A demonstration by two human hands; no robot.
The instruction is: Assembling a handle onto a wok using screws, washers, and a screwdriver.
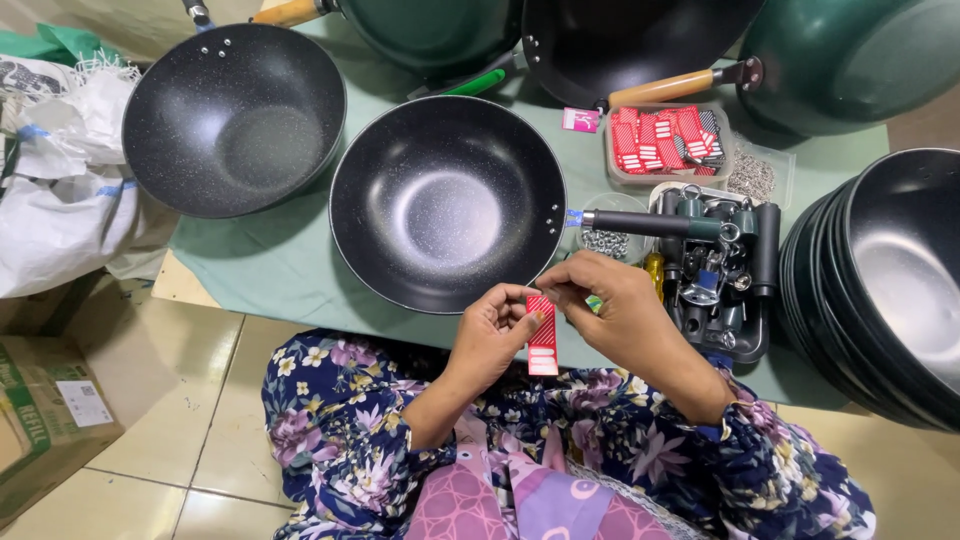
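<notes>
Red-and-white sticker strip [542,335], likely thin, light and floppy, hangs pinched at its top edge between left hand [492,335] and right hand [620,315].

Your left hand [490,335] covers part of the red and white tag [542,335], so you cannot see its left edge. Your right hand [620,310] hides the top of it. The marks on the tag are too small to tell.

The top edge cuts off the three pans at the back [620,35]. The right edge cuts off the stack of black bowls [890,290]. The left edge cuts off the cardboard box [45,420] on the floor.

The small metal bits in the dark tray [720,280] are jumbled, and you cannot tell them apart. The counter [270,260] is hidden under the pans.
</notes>
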